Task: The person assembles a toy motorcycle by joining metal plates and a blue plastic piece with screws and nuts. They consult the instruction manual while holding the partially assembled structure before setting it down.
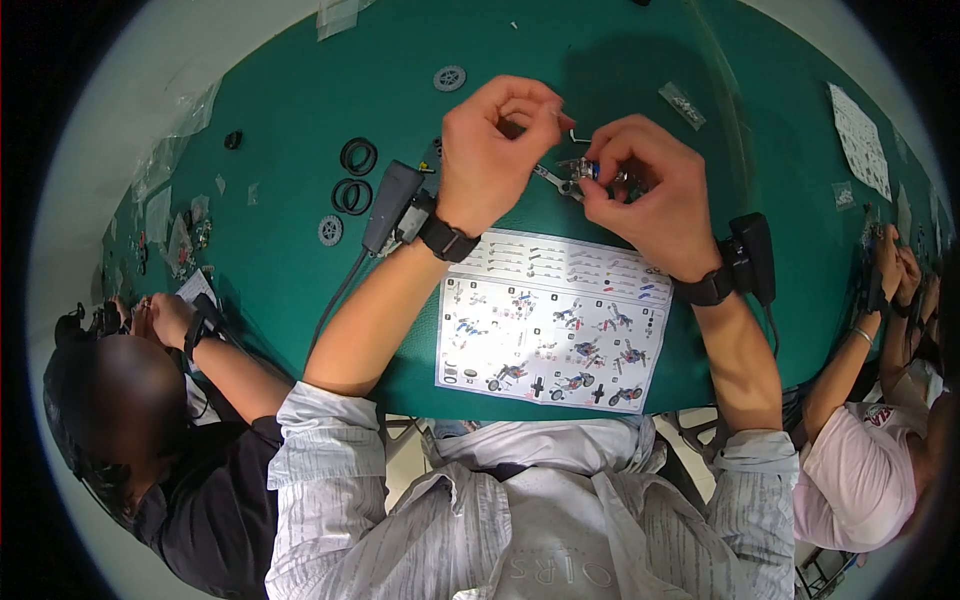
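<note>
My left hand (492, 155) is raised over the table with thumb and fingers pinched together; whatever is in the pinch is too small to make out. Close to its fingertips shows a small bent silver piece, like an L-shaped hex key (579, 138). My right hand (655, 190) grips a small metal model assembly (588, 170) with blue and silver parts, partly hidden by the fingers. A silver wrench-like piece (550, 178) sticks out between the two hands. Below them lies a printed instruction sheet (550, 325) with drawings of a motorcycle model.
Black rubber tyres (352, 195) and grey toothed discs (450, 78) lie to the left on the green table (300, 110). A small parts bag (682, 106) is at the upper right. People sit on both sides, a black-sleeved person (215, 500) at left, a pink-shirted one (860, 480) at right.
</note>
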Demonstrator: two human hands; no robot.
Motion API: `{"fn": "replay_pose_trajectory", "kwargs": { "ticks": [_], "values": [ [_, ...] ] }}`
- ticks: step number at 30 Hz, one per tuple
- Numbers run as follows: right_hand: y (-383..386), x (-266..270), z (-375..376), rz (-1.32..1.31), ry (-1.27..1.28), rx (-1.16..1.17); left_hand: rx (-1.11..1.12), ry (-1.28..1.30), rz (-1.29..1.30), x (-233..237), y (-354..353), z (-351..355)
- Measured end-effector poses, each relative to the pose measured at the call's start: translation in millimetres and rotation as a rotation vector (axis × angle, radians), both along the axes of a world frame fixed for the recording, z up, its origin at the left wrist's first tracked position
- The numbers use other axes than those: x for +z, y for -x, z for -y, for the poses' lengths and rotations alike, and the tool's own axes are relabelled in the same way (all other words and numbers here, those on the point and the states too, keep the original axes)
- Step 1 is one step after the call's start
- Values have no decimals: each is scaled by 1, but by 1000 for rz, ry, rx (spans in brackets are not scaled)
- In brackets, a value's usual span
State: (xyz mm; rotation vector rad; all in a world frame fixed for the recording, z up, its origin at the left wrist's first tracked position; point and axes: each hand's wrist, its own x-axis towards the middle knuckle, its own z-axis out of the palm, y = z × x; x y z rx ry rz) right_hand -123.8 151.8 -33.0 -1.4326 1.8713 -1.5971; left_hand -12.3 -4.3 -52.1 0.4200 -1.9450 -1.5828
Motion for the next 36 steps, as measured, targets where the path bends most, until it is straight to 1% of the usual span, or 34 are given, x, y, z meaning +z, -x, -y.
{"fn": "replay_pose_trajectory", "kwargs": {
  "ticks": [2,8,11,14,23,29,32,36],
  "values": [
    [1,0,0,8,-3,-10,-2,-104,28,5,-1,3],
    [1,0,0,-5,-6,-45,-52,-35,-72,-3,1,4],
    [2,0,1,-23,3,-52,-54,-50,-90,-2,3,1],
    [2,0,1,-28,7,-53,-35,-1,-32,-4,2,3],
    [3,-2,1,-39,60,-70,-13,-35,-62,-3,1,3],
    [3,-2,2,-43,55,-78,-9,25,-30,-2,1,3],
    [3,-2,1,-35,50,-82,20,-27,-73,-7,4,3],
    [2,-1,2,-31,54,-87,0,32,8,-2,1,3]
  ]
}}
